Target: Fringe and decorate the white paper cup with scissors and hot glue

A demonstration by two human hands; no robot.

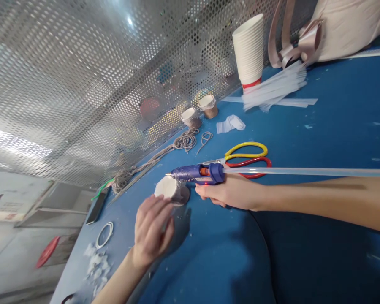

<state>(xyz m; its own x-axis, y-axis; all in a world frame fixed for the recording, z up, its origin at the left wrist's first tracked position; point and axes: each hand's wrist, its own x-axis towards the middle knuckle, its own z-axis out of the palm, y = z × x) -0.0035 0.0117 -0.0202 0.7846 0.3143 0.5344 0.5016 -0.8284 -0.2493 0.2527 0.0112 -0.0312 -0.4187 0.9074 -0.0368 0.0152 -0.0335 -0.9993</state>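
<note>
My right hand (229, 191) is wrapped around a blue hot glue gun (193, 173), with a long clear glue stick (304, 171) running out of its back. The gun's metal nozzle points left, just over a small paper cup (167, 188) with a white top and a greyish-brown side. Close to the near edge of that cup is my left hand (153, 228), its fingers loosely bent and the thumb apart. Whether its fingertips touch the cup I cannot tell. Scissors (247, 157) with yellow and red handles lie behind the gun, partly hidden by it.
Two small cups (208, 105), grey-brown cord (186, 139) and a perforated metal panel (114, 84) line the back. Stacked paper cups (250, 50) and glue sticks (275, 88) are at upper right. A white ring (104, 235) and white scraps (98, 268) lie left. A dark cable (266, 249) crosses the blue table.
</note>
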